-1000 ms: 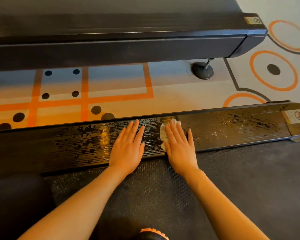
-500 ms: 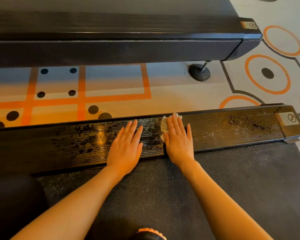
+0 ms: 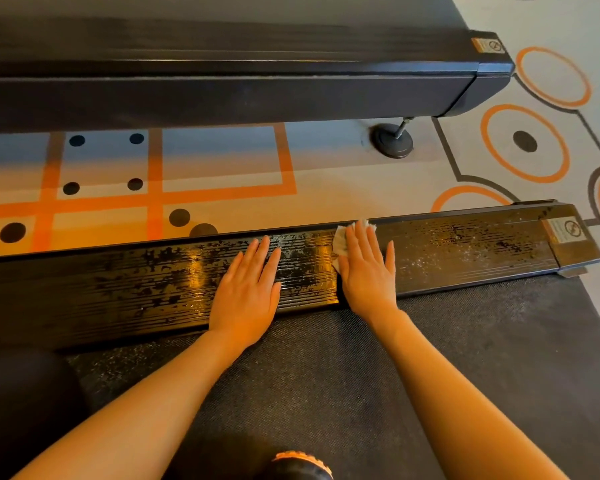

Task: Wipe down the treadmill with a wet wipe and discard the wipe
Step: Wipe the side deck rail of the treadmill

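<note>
My right hand (image 3: pixel 366 271) lies flat with straight fingers pressing a crumpled white wet wipe (image 3: pixel 340 242) onto the ribbed glossy black side rail (image 3: pixel 465 251) of the treadmill; the grip is no pinch, only an open palm bearing down, and the wipe peeks out past my fingertips and along the left edge of the hand. My left hand (image 3: pixel 248 289) rests just beside it on the same rail, fingers straight and together, holding nothing. To the left of my hands the rail shines wet in patches, so I judge that stretch wiped; to the right, toward the end cap with its warning sticker (image 3: pixel 565 230), pale specks show and it looks unwiped. The dark textured running belt (image 3: pixel 361 393) under my forearms also carries pale specks near the rail. Discarding the wipe is not yet done, and I see no bin.
</note>
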Available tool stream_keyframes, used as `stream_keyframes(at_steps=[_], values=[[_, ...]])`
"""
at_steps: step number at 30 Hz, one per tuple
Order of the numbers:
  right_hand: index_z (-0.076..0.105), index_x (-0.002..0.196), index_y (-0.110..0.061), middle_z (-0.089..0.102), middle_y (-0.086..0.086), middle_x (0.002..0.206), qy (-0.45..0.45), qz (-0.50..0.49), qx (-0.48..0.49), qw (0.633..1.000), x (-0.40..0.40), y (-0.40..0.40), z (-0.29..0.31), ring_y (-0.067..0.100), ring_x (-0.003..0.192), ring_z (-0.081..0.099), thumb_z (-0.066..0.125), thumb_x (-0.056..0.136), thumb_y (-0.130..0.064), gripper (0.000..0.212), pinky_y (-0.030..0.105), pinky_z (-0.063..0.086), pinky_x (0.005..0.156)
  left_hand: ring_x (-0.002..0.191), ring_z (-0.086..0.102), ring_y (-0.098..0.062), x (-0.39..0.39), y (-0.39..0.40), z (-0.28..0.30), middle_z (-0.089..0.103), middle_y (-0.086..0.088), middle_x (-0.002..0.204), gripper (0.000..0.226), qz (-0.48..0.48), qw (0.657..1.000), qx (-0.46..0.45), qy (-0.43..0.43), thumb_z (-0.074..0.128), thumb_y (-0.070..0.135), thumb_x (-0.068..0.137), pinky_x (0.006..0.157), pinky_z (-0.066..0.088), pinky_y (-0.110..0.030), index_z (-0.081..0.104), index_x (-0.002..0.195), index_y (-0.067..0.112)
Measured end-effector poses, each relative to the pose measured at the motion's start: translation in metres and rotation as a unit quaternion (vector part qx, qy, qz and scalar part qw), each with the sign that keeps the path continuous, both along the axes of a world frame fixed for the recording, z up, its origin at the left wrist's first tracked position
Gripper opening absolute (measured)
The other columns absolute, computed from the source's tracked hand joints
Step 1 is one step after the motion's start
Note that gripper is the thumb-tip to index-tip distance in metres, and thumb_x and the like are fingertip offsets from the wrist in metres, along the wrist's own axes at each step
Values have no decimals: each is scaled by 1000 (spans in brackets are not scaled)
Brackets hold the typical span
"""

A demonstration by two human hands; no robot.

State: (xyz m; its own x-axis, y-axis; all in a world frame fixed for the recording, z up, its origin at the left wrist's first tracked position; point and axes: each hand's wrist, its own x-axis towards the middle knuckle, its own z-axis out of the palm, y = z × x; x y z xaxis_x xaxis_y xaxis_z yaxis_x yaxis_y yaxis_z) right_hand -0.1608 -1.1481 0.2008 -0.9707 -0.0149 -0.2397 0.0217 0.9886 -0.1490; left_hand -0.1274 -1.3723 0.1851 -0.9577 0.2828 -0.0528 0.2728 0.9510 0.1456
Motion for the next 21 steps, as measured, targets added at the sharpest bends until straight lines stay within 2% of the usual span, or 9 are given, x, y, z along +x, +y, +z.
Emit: stream_keyframes(at_steps=[3,7,11,15,21], values=[[-4,158,-22,-13,-1,164,0,-3,-15,1000,-1,2,1,15,149,-18,20,107,-39,59,41,-18,117,148,21,-28,0,-1,-1,23,-14,159,58,1,1000,1,2,23,39,102,118,16,-40,32,151,9],[-3,156,-25,-10,-3,164,27,-24,-60,998,49,1,-2,12,149,-18,10,104,-45,57,40,-14,119,149,18,-27,0,0,-1,20,-13,160,57,-2,1000,-11,4,23,40,103,119,14,-40,29,152,10],[4,157,-23,-7,-3,165,25,-42,-66,997,82,4,-9,11,150,-15,5,101,-49,62,42,-9,120,149,17,-27,0,1,-1,19,-13,161,57,3,1000,-19,6,21,39,104,119,14,-40,29,152,10],[2,157,-22,-5,-1,165,42,-37,-53,997,50,6,-7,14,150,-13,6,101,-47,61,42,-12,119,148,21,-27,0,1,0,23,-14,159,60,2,1000,-24,3,20,41,100,118,16,-40,31,151,10],[-3,158,-20,-11,1,165,12,-44,-11,999,-11,11,-2,15,150,-15,15,107,-40,57,43,-14,119,146,25,-28,0,1,3,27,-15,158,61,3,1000,-20,2,19,40,100,116,18,-41,32,150,8]])
